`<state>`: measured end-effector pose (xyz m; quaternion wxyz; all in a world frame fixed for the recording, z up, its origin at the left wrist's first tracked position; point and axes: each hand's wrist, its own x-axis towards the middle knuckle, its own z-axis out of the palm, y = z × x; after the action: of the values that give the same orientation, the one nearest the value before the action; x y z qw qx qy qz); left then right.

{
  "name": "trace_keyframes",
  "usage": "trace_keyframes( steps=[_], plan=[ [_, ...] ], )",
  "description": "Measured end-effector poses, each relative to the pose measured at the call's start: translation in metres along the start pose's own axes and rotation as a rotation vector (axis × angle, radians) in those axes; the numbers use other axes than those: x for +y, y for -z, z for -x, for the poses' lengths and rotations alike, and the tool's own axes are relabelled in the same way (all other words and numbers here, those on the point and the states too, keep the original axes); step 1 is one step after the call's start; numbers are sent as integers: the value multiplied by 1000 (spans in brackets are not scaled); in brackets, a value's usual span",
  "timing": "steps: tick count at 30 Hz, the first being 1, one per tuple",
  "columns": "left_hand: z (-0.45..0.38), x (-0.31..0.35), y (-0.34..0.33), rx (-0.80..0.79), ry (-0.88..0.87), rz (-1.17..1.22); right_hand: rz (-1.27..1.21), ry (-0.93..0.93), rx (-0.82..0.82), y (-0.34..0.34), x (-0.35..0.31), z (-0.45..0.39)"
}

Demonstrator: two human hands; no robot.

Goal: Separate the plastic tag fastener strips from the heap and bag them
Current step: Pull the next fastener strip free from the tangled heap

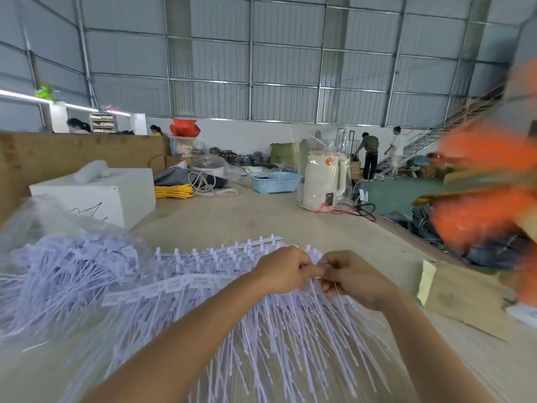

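Head view, left hand [283,270] and right hand [353,276] pinching fastener strips [261,330], fingers curled

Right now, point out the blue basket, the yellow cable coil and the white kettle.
blue basket [276,181]: head view, on its perforated front wall.
yellow cable coil [173,191]: head view, middle of the bundled loops.
white kettle [322,181]: head view, on its body, under clear plastic wrap.
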<state>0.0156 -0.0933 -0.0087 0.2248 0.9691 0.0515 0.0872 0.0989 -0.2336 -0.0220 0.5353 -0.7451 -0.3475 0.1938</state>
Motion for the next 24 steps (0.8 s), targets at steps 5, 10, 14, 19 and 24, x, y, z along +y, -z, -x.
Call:
trace_keyframes(
  steps=[5,10,14,19,24],
  plan=[
    [0,1,1,-71,100,148,2,20,-4,-4,2,-1],
    [1,4,-1,-36,181,349,131,147,112,-7,3,-2],
    [2,4,2,-69,243,484,149,253,155,-9,3,-4],
    [3,0,2,-151,292,755,273,470,237,-12,6,-7],
    [2,-3,11,-276,357,924,441,777,337,-11,9,-13]
  ],
)
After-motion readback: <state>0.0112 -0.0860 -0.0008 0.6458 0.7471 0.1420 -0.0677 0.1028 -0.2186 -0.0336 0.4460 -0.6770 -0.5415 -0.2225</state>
